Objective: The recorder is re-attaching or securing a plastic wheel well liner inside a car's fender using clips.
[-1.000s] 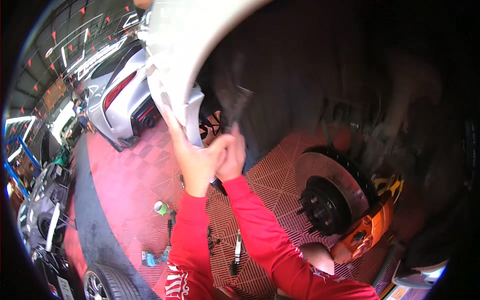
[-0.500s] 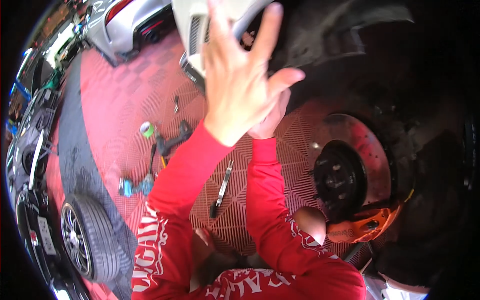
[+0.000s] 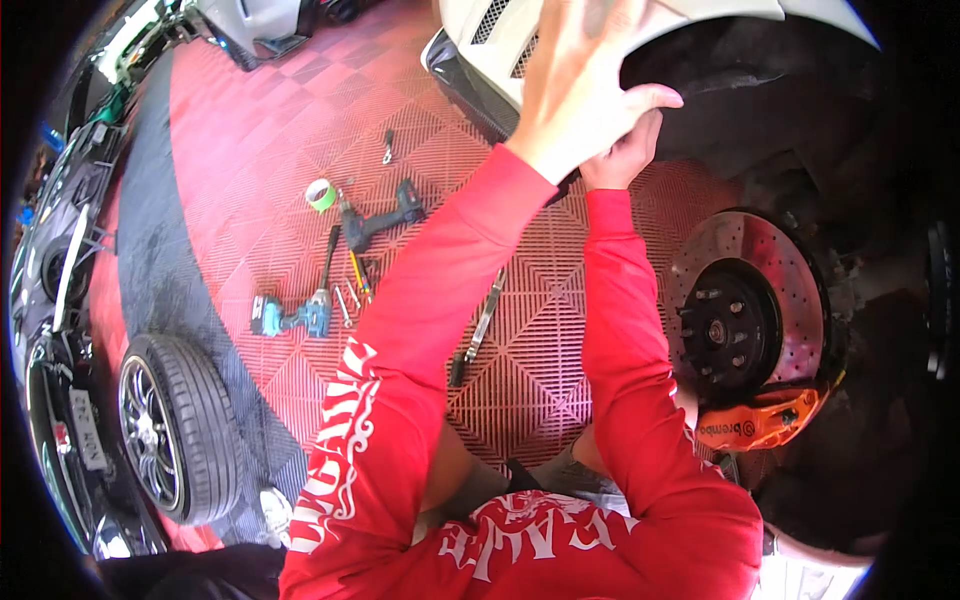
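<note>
Left hand (image 3: 580,90), fingers spread, presses the white fender (image 3: 700,12) (right hand's (image 3: 622,155) grip hidden).

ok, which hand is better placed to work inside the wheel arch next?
Probably the right hand: it already sits at the dark wheel-arch liner, tucked under the fender edge. The left hand is spread flat on the white fender, seemingly bracing it, so it looks occupied.

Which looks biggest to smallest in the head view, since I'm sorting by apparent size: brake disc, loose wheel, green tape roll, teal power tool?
1. brake disc and loose wheel: they look about alike, and fisheye bending near the rim makes ranking them unsure.
2. teal power tool.
3. green tape roll.
</note>
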The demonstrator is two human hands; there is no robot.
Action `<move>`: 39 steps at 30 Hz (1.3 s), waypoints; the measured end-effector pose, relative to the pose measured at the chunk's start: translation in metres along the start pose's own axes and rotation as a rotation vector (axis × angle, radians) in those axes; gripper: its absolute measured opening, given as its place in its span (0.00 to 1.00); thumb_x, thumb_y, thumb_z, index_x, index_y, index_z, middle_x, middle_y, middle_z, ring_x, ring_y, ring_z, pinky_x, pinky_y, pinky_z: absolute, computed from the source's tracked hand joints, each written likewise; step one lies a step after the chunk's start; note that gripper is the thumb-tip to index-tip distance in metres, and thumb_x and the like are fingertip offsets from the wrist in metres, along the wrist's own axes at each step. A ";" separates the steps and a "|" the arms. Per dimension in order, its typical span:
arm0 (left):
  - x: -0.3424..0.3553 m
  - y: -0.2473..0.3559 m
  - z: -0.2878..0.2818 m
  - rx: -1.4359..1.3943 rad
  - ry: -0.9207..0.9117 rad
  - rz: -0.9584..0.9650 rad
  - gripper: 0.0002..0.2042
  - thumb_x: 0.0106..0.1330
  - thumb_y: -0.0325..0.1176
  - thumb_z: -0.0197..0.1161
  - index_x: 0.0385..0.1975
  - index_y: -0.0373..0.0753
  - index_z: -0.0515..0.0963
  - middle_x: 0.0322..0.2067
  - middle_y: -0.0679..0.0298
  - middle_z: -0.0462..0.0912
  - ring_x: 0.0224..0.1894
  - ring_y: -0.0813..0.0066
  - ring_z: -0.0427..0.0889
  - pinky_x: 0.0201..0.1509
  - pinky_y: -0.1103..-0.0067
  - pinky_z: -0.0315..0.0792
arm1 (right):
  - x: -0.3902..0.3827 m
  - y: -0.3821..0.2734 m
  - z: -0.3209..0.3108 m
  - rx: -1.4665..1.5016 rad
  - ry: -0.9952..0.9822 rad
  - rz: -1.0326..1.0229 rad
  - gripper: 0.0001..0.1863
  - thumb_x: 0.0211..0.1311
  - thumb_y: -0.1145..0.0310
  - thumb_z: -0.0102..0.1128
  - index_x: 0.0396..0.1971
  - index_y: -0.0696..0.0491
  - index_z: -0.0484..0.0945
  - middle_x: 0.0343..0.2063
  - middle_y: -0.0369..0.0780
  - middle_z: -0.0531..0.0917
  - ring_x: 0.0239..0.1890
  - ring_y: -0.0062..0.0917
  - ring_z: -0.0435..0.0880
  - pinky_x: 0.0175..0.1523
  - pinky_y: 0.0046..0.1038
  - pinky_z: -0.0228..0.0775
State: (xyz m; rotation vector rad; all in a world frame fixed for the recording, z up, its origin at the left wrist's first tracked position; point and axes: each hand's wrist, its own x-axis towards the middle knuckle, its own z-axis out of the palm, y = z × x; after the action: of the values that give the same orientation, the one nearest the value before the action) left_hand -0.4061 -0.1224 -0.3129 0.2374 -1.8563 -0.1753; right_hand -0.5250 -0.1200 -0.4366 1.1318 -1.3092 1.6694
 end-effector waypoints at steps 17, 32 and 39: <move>-0.002 -0.001 0.027 0.001 0.236 0.026 0.38 0.59 0.37 0.70 0.70 0.38 0.63 0.71 0.45 0.61 0.71 0.38 0.61 0.73 0.49 0.54 | 0.064 -0.078 -0.006 0.193 -0.430 0.739 0.24 0.66 0.57 0.62 0.52 0.61 0.74 0.39 0.51 0.79 0.42 0.52 0.81 0.49 0.44 0.74; 0.005 -0.024 0.023 0.086 0.317 0.120 0.36 0.58 0.29 0.73 0.69 0.36 0.67 0.68 0.43 0.69 0.67 0.37 0.70 0.71 0.54 0.63 | 0.059 0.010 0.060 0.836 0.259 0.302 0.30 0.72 0.53 0.52 0.63 0.60 0.67 0.43 0.40 0.75 0.34 0.19 0.71 0.40 0.23 0.67; 0.004 -0.027 0.020 0.192 0.238 0.053 0.43 0.52 0.23 0.70 0.72 0.28 0.59 0.69 0.40 0.66 0.71 0.39 0.65 0.74 0.56 0.57 | 0.145 -0.054 0.025 0.660 0.411 -0.024 0.32 0.71 0.58 0.57 0.65 0.64 0.61 0.52 0.45 0.73 0.50 0.30 0.75 0.56 0.31 0.68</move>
State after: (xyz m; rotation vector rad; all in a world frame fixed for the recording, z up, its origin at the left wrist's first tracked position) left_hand -0.4244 -0.1492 -0.3218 0.3266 -1.6408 0.0668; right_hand -0.5218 -0.1292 -0.2800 1.0573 -0.4889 2.2448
